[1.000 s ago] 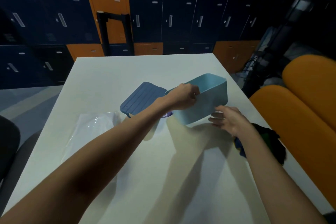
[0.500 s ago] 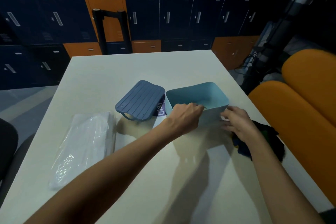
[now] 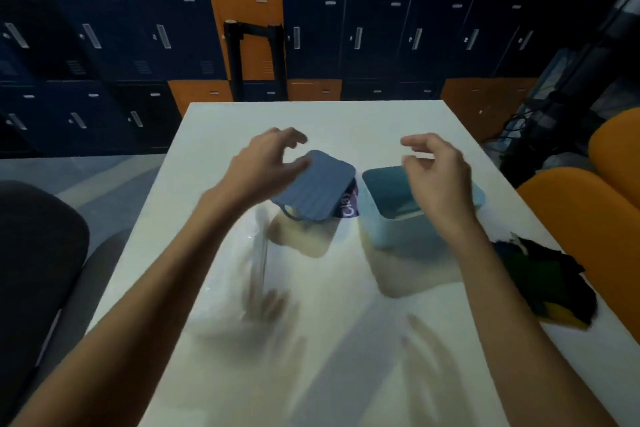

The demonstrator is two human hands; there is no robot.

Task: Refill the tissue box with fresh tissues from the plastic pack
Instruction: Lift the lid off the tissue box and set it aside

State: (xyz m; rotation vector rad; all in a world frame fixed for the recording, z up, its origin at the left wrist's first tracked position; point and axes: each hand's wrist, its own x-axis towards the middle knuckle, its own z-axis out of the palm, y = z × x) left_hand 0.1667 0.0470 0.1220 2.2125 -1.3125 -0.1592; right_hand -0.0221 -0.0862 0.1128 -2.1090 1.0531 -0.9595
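- Nearest, my two bare forearms reach forward over the white worktop (image 3: 346,374), casting blurred shadows on it.
- Left of centre, the clear plastic pack (image 3: 258,263) of tissues lies flat on the worktop, mostly hidden under my left forearm; only a glossy, blurred edge shows.
- At the right edge of the worktop lies a dark bundle of cloth (image 3: 543,277) with green and yellow patches.
- Beyond the pack, the ridged dark-blue lid (image 3: 317,189) rests tilted, propped on a purple wrapper (image 3: 351,204) with white lettering.
- Just beside the lid, to its right, the light-blue tissue box (image 3: 398,229) stands upright and open-topped; a pale layer shows inside, though I cannot tell what it is.
- My left hand (image 3: 263,166) hovers over the lid's left corner, fingers (image 3: 294,137) curled and spread, gripping nothing; whether the thumb touches the lid is unclear.
- My right hand (image 3: 438,172) hangs above the box's opening, fingers loosely curved apart, empty.
- Farthest, beyond the worktop, stand navy and orange lockers (image 3: 346,28) and a black frame (image 3: 254,55); orange seats (image 3: 588,204) lie to the right.
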